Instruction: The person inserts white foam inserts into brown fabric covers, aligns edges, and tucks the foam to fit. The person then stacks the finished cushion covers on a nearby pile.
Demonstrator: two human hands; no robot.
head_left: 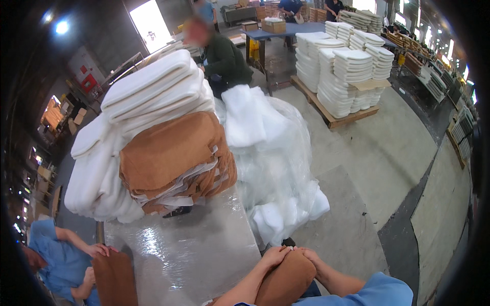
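Note:
A brown fabric cushion [287, 279], plump and rounded, stands close against my body at the bottom of the view. My left hand [276, 255] grips its far edge, fingers curled over the top. Beside it, almost touching, my right hand [308, 253] is closed on the same edge. What the fingertips pinch is too small to make out. Ahead on the shiny, film-covered table [178, 255] lies a pile of folded brown covers [171, 150] with pale tags or lining showing along their edges.
White padding slabs [153, 86] are piled behind the covers. A clear plastic bag [278, 168] with white filling stands right of the table. At left, a co-worker [64, 262] holds another brown cushion [115, 279]. Another person [229, 58] bends behind the pile. A pallet [332, 116] carries stacked white pads [352, 71].

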